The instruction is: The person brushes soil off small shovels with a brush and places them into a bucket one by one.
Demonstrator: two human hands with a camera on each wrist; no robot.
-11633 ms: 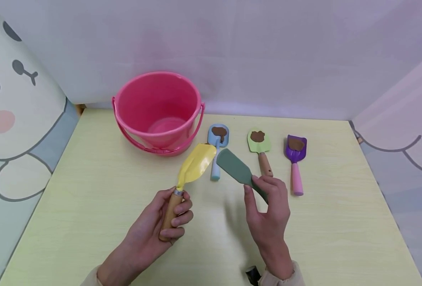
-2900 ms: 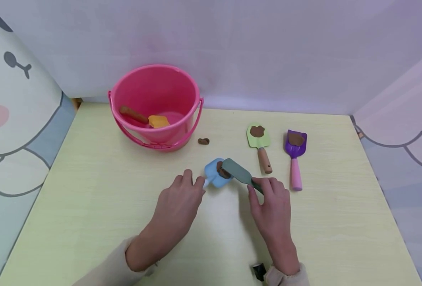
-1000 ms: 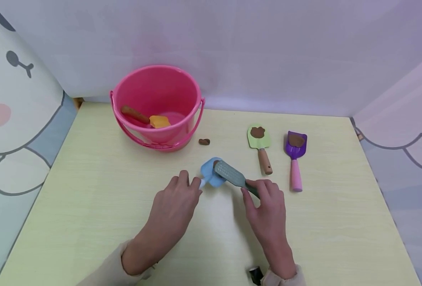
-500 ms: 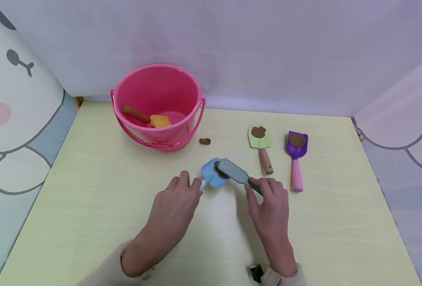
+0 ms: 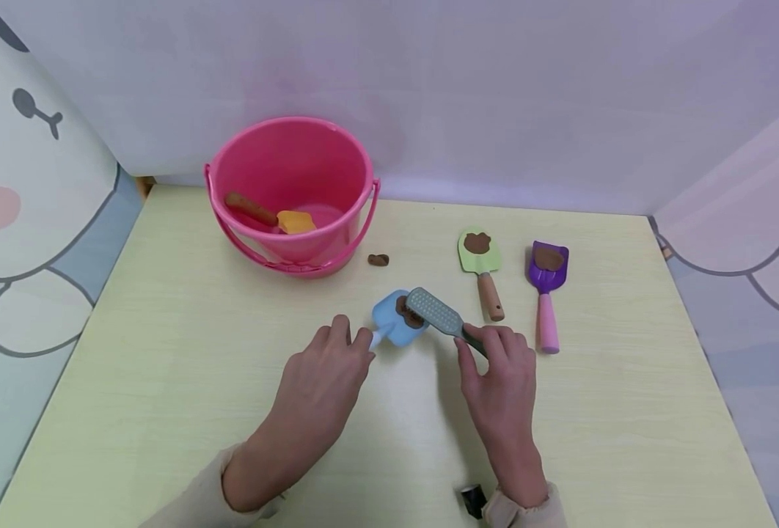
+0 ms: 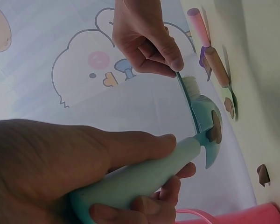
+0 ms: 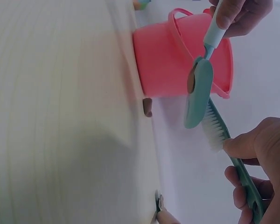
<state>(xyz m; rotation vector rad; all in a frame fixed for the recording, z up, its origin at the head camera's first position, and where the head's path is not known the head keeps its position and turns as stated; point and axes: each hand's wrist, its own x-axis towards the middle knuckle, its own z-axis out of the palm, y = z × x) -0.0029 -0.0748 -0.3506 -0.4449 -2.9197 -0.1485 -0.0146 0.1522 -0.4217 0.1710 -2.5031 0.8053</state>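
My left hand (image 5: 323, 378) grips the pale handle of a small light-blue toy shovel (image 5: 383, 314), fully wrapped in the left wrist view around the handle (image 6: 144, 175). On its blade is a brown patch (image 5: 404, 308). Between thumb and fingers, my right hand (image 5: 500, 385) holds a green brush (image 5: 439, 314). White bristles (image 7: 213, 128) show in the right wrist view. The brush head overlaps the blade's right edge; whether the bristles touch it I cannot tell. A loose brown piece (image 5: 378, 259) lies on the table beyond the shovel.
A pink bucket (image 5: 290, 253) stands at the back left, with a yellow trowel (image 5: 295, 221) inside. To the right lie a green shovel (image 5: 487, 290) and a purple shovel (image 5: 548, 323), each with a brown patch. A black object (image 5: 473, 501) sits by the right sleeve.
The yellow trowel, earlier in my left hand, is now in the bucket, and that hand has taken the blue shovel. Lately the brush has slid back off the blade towards the upper right.
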